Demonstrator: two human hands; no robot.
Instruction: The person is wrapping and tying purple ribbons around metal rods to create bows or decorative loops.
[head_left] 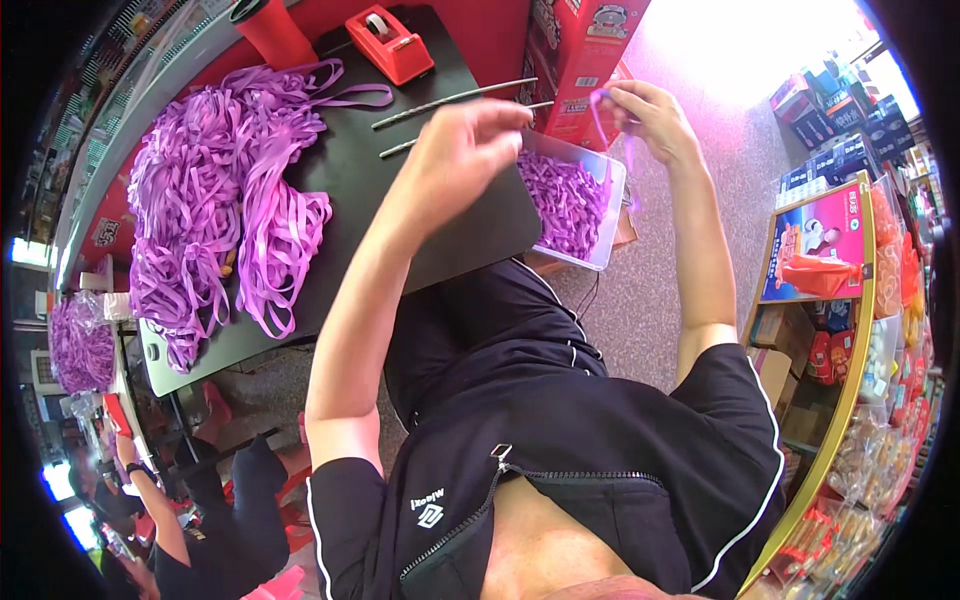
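Observation:
Above the floor at the upper right, my right hand (pixel 652 118) pinches a thin purple ribbon (pixel 600 115), which dangles from the fingers. My left hand (pixel 468 148), slightly blurred, hovers over the table's right end near two metal rods. Its fingers and thumb are apart, with nothing visible between them. One twisted rod (pixel 450 104) shows along most of its length; the other (pixel 398 149) is partly hidden behind this hand. Between and below my hands, a clear plastic bin (pixel 606 235) holds many short folded purple ribbon pieces (pixel 565 200). Looped purple ribbons (pixel 190 190) lie heaped on the table's left.
On the dark table (pixel 440 235) stand a red tape dispenser (pixel 392 45) and a red cylinder (pixel 272 35). Red boxes (pixel 580 60) rise behind the bin. Stocked shelves (pixel 860 400) line the right. At the lower left, another person (pixel 215 520) sits near more purple ribbon (pixel 82 345).

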